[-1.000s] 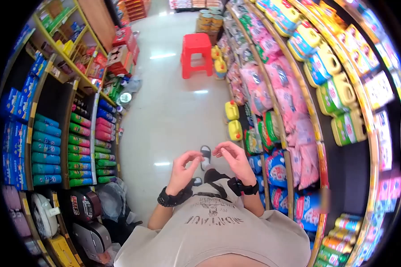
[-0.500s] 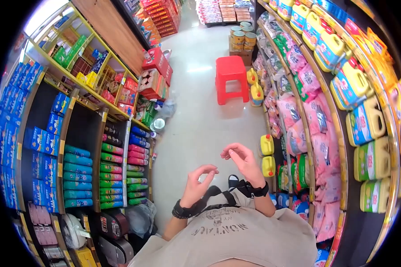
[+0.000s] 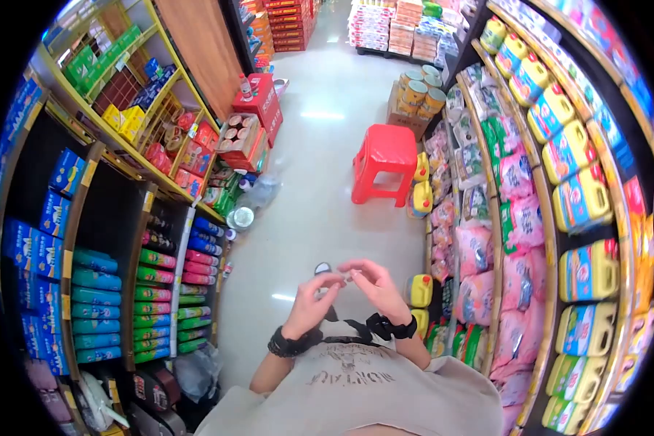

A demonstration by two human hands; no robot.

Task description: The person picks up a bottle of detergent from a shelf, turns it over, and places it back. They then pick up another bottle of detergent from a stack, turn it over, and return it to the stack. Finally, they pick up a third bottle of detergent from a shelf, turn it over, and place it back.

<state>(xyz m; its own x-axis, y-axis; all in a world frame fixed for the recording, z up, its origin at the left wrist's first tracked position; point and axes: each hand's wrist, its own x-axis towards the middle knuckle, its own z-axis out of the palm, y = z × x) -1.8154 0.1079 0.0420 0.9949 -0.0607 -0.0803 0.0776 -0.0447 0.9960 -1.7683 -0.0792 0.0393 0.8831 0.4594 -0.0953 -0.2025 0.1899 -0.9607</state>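
Above the front of the grey shirt, my left hand (image 3: 312,302) and my right hand (image 3: 377,290) are raised with their fingertips close together. The fingers of each are bent in towards the thumb. Whatever lies between the fingertips, if anything, is too small to name. Each wrist has a dark band. Beneath the hands is the shop floor (image 3: 309,243), with part of a foot in a dark sandal (image 3: 323,269) showing just beyond them.
A red stool (image 3: 390,156) stands ahead on the right, near yellow jugs (image 3: 421,198) and stacked cans (image 3: 416,93). Shelves of pink bags (image 3: 517,229) line the right. Rolled-up green and pink packs (image 3: 155,276) fill the left shelves, with a red box (image 3: 260,107) beyond.
My hands, apart before, have come together at the fingertips. The view has shifted forward along the aisle, so the stool and cans look nearer.
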